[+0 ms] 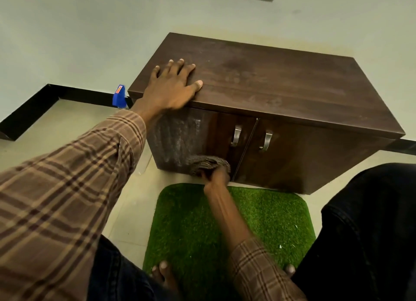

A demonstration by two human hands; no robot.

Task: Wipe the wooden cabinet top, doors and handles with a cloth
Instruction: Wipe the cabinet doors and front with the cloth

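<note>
Right hand (pixel 216 174) grips the cloth (pixel 208 163) low on the left door (pixel 202 138), left hand (pixel 173 86) flat on the cabinet top (pixel 281 84); overlapping strokes toward the handles (pixel 236 136) should clear the streaks.

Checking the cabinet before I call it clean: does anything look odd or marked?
Yes. The left door carries a whitish streaky film above the cloth that the right hand grips. The cabinet top shows faint dull smudges. The handles sit straight.
</note>
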